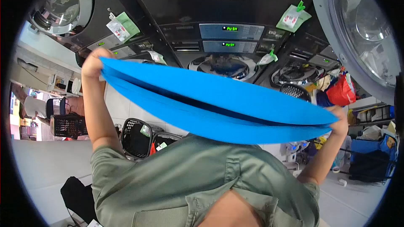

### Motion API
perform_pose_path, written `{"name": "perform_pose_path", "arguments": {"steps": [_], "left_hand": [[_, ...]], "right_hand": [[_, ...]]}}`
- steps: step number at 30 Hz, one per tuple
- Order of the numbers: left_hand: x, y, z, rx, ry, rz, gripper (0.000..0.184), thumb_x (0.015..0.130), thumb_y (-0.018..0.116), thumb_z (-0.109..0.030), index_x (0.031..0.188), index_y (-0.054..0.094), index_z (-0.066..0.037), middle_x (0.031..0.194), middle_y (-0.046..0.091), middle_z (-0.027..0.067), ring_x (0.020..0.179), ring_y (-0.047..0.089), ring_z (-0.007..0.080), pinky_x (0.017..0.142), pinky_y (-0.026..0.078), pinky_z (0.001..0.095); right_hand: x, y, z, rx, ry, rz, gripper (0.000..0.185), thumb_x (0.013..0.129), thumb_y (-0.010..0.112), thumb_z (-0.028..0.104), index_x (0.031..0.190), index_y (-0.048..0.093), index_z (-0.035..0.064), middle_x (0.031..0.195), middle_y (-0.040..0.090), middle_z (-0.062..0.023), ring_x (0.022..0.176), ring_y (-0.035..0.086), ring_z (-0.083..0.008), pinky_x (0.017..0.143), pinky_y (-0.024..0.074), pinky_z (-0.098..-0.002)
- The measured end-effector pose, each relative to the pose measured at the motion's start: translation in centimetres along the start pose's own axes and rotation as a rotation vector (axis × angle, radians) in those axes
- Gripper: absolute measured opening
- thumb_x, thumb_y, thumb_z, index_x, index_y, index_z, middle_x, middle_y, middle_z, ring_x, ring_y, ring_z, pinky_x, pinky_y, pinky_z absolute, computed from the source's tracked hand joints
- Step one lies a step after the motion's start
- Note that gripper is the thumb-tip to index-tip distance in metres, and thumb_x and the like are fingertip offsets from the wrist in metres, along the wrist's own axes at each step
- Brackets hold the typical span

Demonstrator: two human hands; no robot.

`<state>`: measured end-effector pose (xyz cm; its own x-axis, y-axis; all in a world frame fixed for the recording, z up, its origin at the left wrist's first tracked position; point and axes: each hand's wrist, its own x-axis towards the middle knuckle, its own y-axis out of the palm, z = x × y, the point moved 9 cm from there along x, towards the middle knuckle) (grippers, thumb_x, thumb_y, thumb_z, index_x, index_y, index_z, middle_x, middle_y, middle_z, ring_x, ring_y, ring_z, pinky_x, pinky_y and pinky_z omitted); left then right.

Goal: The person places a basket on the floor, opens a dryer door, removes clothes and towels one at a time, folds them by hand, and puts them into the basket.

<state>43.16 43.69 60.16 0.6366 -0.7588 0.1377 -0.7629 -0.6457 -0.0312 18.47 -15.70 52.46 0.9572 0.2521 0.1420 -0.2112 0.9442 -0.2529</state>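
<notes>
A bright blue cloth (pixel 219 88) is stretched wide in front of my chest, with a long dark fold running along its middle. My left hand (pixel 96 62) is closed on its upper left corner, slightly blurred. At the opposite end, my right hand (pixel 340 120) grips the other corner, lower than the left. The cloth hangs in the air and slopes down to the right. Its kind of item cannot be made out from this fold.
Stacked dark laundry machines (pixel 176 12) with lit panels (pixel 230 28) stand ahead. An open round door (pixel 362 21) juts in at upper right. Black baskets (pixel 136 136) sit on the floor at left. A red bag (pixel 341 90) and blue bags (pixel 370 155) are at right.
</notes>
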Motion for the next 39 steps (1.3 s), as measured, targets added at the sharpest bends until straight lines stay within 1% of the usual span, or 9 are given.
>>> {"name": "perform_pose_path", "arguments": {"steps": [2, 5, 12, 15, 23, 25, 29, 35, 39], "left_hand": [[1.3, -1.5, 1.4, -0.281, 0.110, -0.438, 0.018, 0.069, 0.058, -0.016, 0.080, 0.059, -0.003, 0.076, 0.059, 0.0133, 0.062, 0.056, 0.0236, 0.058, 0.047, 0.0360], [1.7, 3.3, 13.7, -0.132, -0.090, -1.000, 0.038, 0.083, 0.051, -0.035, 0.107, 0.049, -0.006, 0.095, 0.053, 0.0083, 0.084, 0.051, 0.0201, 0.077, 0.045, 0.0340], [-12.9, 26.0, 33.9, -1.057, -0.688, -0.388, 0.069, 0.082, 0.049, -0.046, 0.131, 0.026, -0.002, 0.131, 0.034, 0.0128, 0.120, 0.033, 0.0240, 0.101, 0.025, 0.0358], [-16.8, 17.4, 36.9, -0.408, -1.073, -0.611, 0.058, 0.082, 0.054, -0.037, 0.125, 0.036, -0.002, 0.122, 0.045, 0.0133, 0.112, 0.044, 0.0235, 0.097, 0.032, 0.0367], [-7.7, 8.4, 17.7, 0.071, -0.318, -0.657, 0.051, 0.080, 0.056, -0.042, 0.108, 0.051, 0.001, 0.101, 0.057, 0.0136, 0.088, 0.054, 0.0209, 0.088, 0.035, 0.0335], [-4.6, 10.6, 14.3, -0.301, 0.056, -0.035, 0.045, 0.082, 0.055, -0.035, 0.105, 0.051, 0.003, 0.100, 0.058, 0.0135, 0.086, 0.057, 0.0195, 0.086, 0.040, 0.0336], [1.0, 5.9, 19.3, -0.350, -0.377, -0.629, 0.044, 0.081, 0.055, -0.039, 0.096, 0.055, 0.002, 0.090, 0.059, 0.0119, 0.084, 0.057, 0.0176, 0.075, 0.046, 0.0318], [5.8, 22.4, 14.6, 0.474, -0.006, -0.255, 0.061, 0.055, 0.079, -0.028, 0.100, 0.049, 0.003, 0.085, 0.057, 0.0115, 0.083, 0.055, 0.0211, 0.074, 0.043, 0.0309], [6.9, 27.8, 14.7, 0.310, 0.100, -0.068, 0.039, 0.065, 0.069, -0.013, 0.099, 0.054, 0.000, 0.093, 0.059, 0.0142, 0.088, 0.056, 0.0247, 0.076, 0.044, 0.0309]], "right_hand": [[-0.4, -0.2, -1.3, 0.467, -0.251, -0.008, 0.025, 0.066, 0.058, 0.011, 0.089, 0.058, 0.0000, 0.084, 0.058, -0.0132, 0.089, 0.055, -0.0262, 0.079, 0.0422, -0.0366], [-4.6, -1.1, -22.2, 0.468, 0.486, -1.331, 0.059, 0.081, 0.045, 0.046, 0.119, 0.039, 0.0016, 0.118, 0.043, -0.0107, 0.109, 0.042, -0.0224, 0.096, 0.0308, -0.0349], [-9.8, 25.7, -20.5, 1.482, 0.800, -0.453, 0.082, 0.079, 0.034, 0.065, 0.128, 0.033, -0.0002, 0.121, 0.046, -0.0164, 0.108, 0.046, -0.0260, 0.094, 0.0348, -0.0355], [-9.1, 15.9, -22.9, 0.504, 0.811, -0.506, 0.047, 0.077, 0.062, 0.034, 0.106, 0.053, -0.0017, 0.092, 0.060, -0.0085, 0.083, 0.055, -0.0136, 0.078, 0.0427, -0.0288], [-5.4, 6.5, -8.7, 0.082, 0.213, -0.462, 0.025, 0.074, 0.062, 0.017, 0.093, 0.062, 0.0010, 0.128, 0.039, -0.0151, 0.112, 0.042, -0.0247, 0.095, 0.0285, -0.0344], [-4.0, 6.5, -7.3, 0.410, 0.134, -0.343, 0.040, 0.072, 0.065, 0.031, 0.090, 0.060, -0.0036, 0.126, 0.040, -0.0206, 0.113, 0.042, -0.0328, 0.097, 0.0287, -0.0397], [-0.2, 4.6, -13.1, 0.705, 0.437, -0.626, 0.049, 0.082, 0.056, 0.034, 0.110, 0.047, -0.0043, 0.106, 0.055, -0.0161, 0.095, 0.054, -0.0249, 0.083, 0.0434, -0.0377], [3.1, 16.9, -7.7, 0.686, 0.335, -0.929, 0.037, 0.085, 0.051, 0.031, 0.106, 0.052, 0.0000, 0.104, 0.055, -0.0128, 0.094, 0.052, -0.0203, 0.086, 0.0404, -0.0336], [10.3, 21.7, 4.7, -0.330, -0.118, -0.376, 0.042, 0.060, 0.072, 0.020, 0.097, 0.058, 0.0054, 0.104, 0.049, -0.0130, 0.097, 0.049, -0.0302, 0.087, 0.0370, -0.0383]]}}
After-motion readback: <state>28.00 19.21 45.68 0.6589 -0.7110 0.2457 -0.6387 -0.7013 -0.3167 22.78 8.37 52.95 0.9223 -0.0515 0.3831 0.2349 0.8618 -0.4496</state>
